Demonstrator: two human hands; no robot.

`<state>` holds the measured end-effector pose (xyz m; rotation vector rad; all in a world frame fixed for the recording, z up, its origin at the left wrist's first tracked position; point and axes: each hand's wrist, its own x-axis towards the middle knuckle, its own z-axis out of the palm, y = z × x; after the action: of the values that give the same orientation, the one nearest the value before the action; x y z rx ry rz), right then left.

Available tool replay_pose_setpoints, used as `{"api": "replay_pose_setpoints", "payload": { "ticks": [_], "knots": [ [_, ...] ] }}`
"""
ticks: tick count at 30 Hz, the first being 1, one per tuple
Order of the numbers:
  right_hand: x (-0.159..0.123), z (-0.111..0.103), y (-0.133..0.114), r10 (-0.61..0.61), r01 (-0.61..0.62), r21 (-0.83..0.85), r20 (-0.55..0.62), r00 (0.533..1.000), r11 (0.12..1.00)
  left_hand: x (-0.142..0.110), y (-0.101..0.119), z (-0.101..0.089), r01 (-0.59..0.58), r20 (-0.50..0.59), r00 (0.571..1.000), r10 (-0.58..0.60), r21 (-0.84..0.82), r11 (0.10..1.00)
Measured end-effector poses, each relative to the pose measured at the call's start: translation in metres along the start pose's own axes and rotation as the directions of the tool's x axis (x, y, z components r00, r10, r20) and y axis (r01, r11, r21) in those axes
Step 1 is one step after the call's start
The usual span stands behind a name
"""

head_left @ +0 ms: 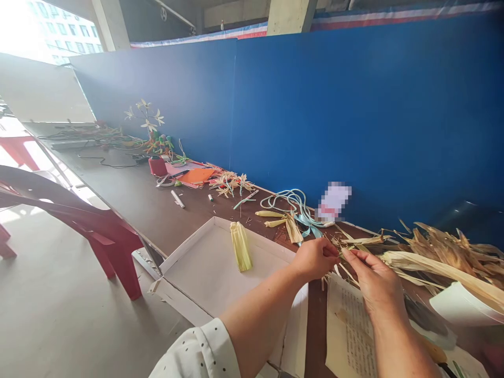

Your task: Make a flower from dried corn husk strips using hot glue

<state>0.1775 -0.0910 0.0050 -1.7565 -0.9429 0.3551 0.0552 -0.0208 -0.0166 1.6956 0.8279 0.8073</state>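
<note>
My left hand (317, 258) and my right hand (378, 281) meet above the table's near right part. Fingers of both are pinched together, fingertips almost touching. Whatever lies between them is thin and too small to make out, with pale dried corn husk (360, 240) strips just behind. Close beyond the left hand are a folded husk piece (293, 229) with yellowish pointed buds and a light blue ribbon (309, 224). A pale green husk piece (241, 247) lies in the shallow white box lid (205, 270), left of my left forearm. Beneath my right hand is a printed sheet (348, 328).
Brown husks (444, 249) and a white bowl (466, 304) are at right. Blue cord (285, 197), husk flowers (232, 184), orange paper (199, 176) and a marker (177, 199) lie farther along the table. A blue panel (334, 105) borders the back; a red chair (110, 236) stands left.
</note>
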Motion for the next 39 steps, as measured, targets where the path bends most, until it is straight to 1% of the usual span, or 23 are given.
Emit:
{"api": "replay_pose_setpoints", "payload": {
  "ticks": [4,7,10,14,18,21,23,27,31,33,35,39],
  "knots": [
    [0.007,0.001,0.015,-0.031,0.030,0.052,0.017,0.999,0.998,0.000,0.001,0.000,0.020,0.019,1.000,-0.020,-0.021,1.000],
    [0.010,0.001,0.019,-0.032,0.031,0.066,0.023,0.999,0.997,-0.001,0.003,-0.002,0.035,0.015,0.999,-0.035,-0.002,0.999],
    [0.008,0.000,0.014,-0.009,0.007,0.046,0.034,0.999,0.999,-0.001,0.005,-0.004,0.058,0.019,0.998,-0.058,0.012,0.998],
    [0.001,0.000,0.001,0.054,-0.059,0.054,0.076,0.996,0.997,-0.002,0.006,-0.004,0.088,0.004,0.996,-0.088,-0.036,0.995],
    [-0.005,0.002,-0.008,0.080,-0.092,0.129,0.093,0.992,0.987,-0.001,0.005,-0.002,0.114,0.013,0.993,-0.114,-0.141,0.983],
    [-0.007,0.004,-0.011,0.082,-0.103,0.235,0.099,0.992,0.967,0.001,0.003,0.000,0.128,0.030,0.992,-0.125,-0.235,0.963],
    [-0.007,0.004,-0.011,0.086,-0.108,0.264,0.096,0.992,0.958,0.001,0.003,0.000,0.135,0.042,0.991,-0.128,-0.285,0.949],
    [-0.005,0.004,-0.007,0.093,-0.112,0.224,0.094,0.991,0.968,-0.001,0.004,-0.002,0.167,0.088,0.985,-0.145,-0.364,0.916],
    [-0.001,0.003,0.000,0.102,-0.123,0.239,0.099,0.990,0.963,-0.002,0.005,-0.001,0.195,0.134,0.979,-0.151,-0.441,0.876],
    [0.000,0.003,0.003,0.104,-0.123,0.221,0.095,0.990,0.967,-0.001,0.005,-0.001,0.209,0.133,0.977,-0.166,-0.462,0.862],
    [0.000,0.002,0.004,0.093,-0.106,0.168,0.079,0.992,0.980,0.000,0.004,0.000,0.213,0.123,0.977,-0.176,-0.471,0.856],
    [0.000,0.002,0.006,0.057,-0.062,0.078,0.062,0.996,0.995,0.002,0.001,0.001,0.195,0.100,0.981,-0.168,-0.476,0.858]
  ]
}}
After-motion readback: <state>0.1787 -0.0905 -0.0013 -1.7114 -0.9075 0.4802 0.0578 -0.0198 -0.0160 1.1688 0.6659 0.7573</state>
